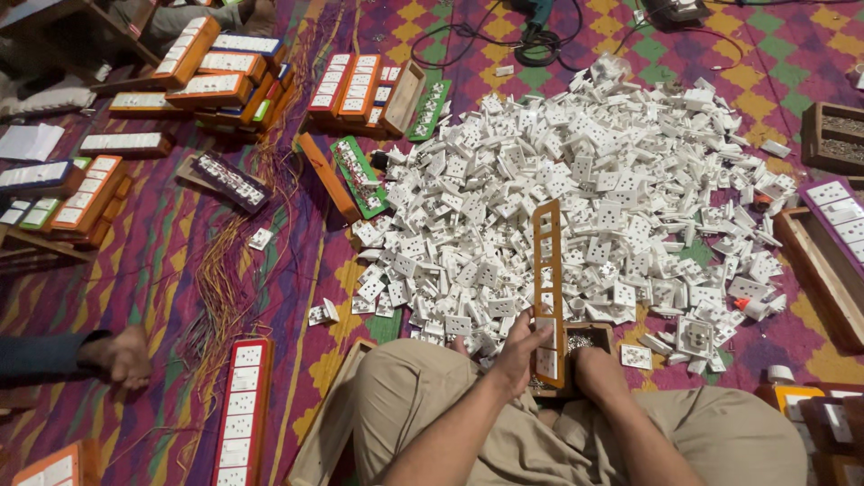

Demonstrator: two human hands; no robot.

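Both hands, left (pixel 520 351) and right (pixel 596 367), pinch long orange wooden socket strip (pixel 548 288): one white square socket (pixel 546 362) fitted, remaining slots empty, white socket pile (pixel 576 180) untouched.

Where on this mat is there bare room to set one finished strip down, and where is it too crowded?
Bare mat lies between the loose wires and the pile of white sockets; another patch runs along the top right. It is crowded around the pile, the stacked boards at upper left, and beside the left hand and right hand holding the orange strip.
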